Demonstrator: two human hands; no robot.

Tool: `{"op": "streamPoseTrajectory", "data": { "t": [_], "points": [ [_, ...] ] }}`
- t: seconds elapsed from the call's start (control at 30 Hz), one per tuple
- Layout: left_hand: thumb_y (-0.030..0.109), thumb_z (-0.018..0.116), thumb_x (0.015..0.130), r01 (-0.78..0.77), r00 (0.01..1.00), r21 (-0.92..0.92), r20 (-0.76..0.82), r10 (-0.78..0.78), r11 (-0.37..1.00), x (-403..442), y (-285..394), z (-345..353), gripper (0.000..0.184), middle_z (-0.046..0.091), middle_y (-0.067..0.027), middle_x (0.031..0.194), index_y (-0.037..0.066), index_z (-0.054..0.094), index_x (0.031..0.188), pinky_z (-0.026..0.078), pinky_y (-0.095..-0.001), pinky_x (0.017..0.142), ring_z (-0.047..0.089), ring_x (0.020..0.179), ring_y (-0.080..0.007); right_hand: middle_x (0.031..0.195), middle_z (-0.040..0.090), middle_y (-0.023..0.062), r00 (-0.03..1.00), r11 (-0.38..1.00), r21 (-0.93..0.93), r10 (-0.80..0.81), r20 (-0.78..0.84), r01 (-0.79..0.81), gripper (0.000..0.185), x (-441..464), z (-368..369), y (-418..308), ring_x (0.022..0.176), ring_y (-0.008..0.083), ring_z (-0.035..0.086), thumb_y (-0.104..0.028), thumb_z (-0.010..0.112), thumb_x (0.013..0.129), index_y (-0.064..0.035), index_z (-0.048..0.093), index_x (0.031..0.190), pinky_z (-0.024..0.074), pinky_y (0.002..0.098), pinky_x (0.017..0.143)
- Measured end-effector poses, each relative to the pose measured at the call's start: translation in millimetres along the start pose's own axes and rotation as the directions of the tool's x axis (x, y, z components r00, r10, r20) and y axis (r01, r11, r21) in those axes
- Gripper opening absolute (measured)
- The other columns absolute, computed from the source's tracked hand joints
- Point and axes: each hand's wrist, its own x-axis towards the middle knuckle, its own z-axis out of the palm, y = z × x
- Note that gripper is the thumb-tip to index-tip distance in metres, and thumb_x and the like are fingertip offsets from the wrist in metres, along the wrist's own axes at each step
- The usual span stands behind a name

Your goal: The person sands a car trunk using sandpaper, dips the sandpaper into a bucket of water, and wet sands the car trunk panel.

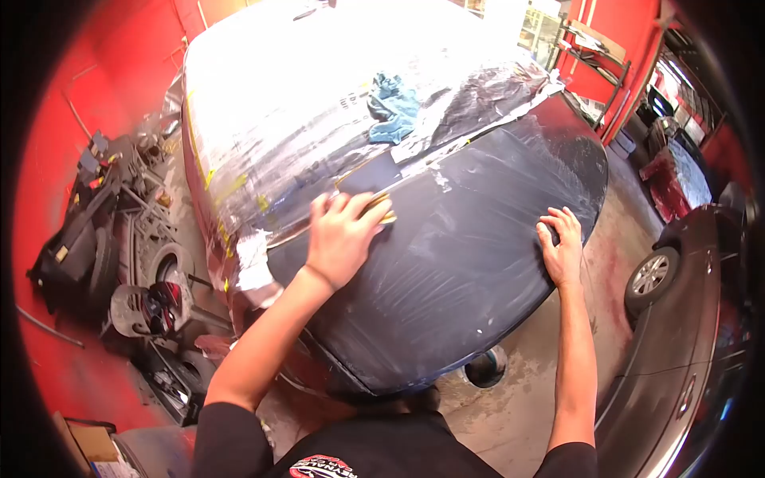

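Observation:
A dark grey car panel [446, 263], streaked with pale dust, spreads out in front of me. My left hand [343, 239] is closed on a thin yellow-edged sanding pad [388, 213] at the panel's upper left edge; the palm hides most of the pad. At the right side of the panel, my right hand [564, 248] rests on the surface with fingers slightly bent and apart. A dark patch shows between its thumb and forefinger, perhaps shadow. Beyond the panel, crumpled masking plastic [279, 119] covers the car, with a blue cloth [393, 107] lying on it.
Car parts [103, 207] and a loose tire [171, 263] are piled along the red wall at left. A dark car [677, 334] stands close on the right. On the floor below the panel's front edge is a round dark object [486, 368]. Shelving [594, 60] stands at the back right.

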Motion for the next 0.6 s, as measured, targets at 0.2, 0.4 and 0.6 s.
{"op": "streamPoseTrajectory", "data": {
  "t": [0.2, 0.4, 0.6],
  "points": [
    [0.022, 0.083, 0.095, -0.067, 0.997, 0.002, -0.025, 0.067, 0.998, 53, 19, 41, 0.03, 0.073, -0.0006, 0.125, 0.021, 0.079, 0.124, 0.04, -0.0512, 0.11, 0.066, 0.118, -0.0252, 0.147, 0.07, 0.0092, 0.998, 0.999, 0.018, 0.029, 0.05, -0.03, 0.026, 3, -3, -5, 0.155, 0.0378, 0.048, -0.027, 0.078, 0.101, -0.0099, 0.078, 0.121, 0.041, 0.0504, 0.127],
    [0.022, 0.083, 0.094, -0.023, 1.0, 0.042, 0.019, 0.022, 0.999, 32, 7, 19, 0.038, 0.074, 0.001, 0.126, 0.024, 0.079, 0.132, 0.041, -0.0483, 0.108, 0.067, 0.117, -0.0229, 0.145, 0.071, 0.0108, 0.999, 0.999, 0.015, -0.046, 0.017, 0.046, 0.027, 3, -3, 0, 0.154, 0.0391, 0.049, -0.026, 0.079, 0.099, -0.009, 0.078, 0.12, 0.0418, 0.0513, 0.127],
    [0.018, 0.084, 0.091, 0.032, 0.999, 0.093, 0.036, -0.035, 0.995, -7, 1, -14, 0.041, 0.073, -0.0016, 0.131, 0.021, 0.08, 0.132, 0.041, -0.0479, 0.106, 0.066, 0.115, -0.0254, 0.146, 0.07, 0.0112, 1.0, 0.994, 0.108, -0.015, 0.017, 0.013, 0.027, 5, -7, -4, 0.155, 0.0392, 0.049, -0.026, 0.08, 0.1, -0.0076, 0.078, 0.12, 0.0421, 0.051, 0.126]
  ]
}}
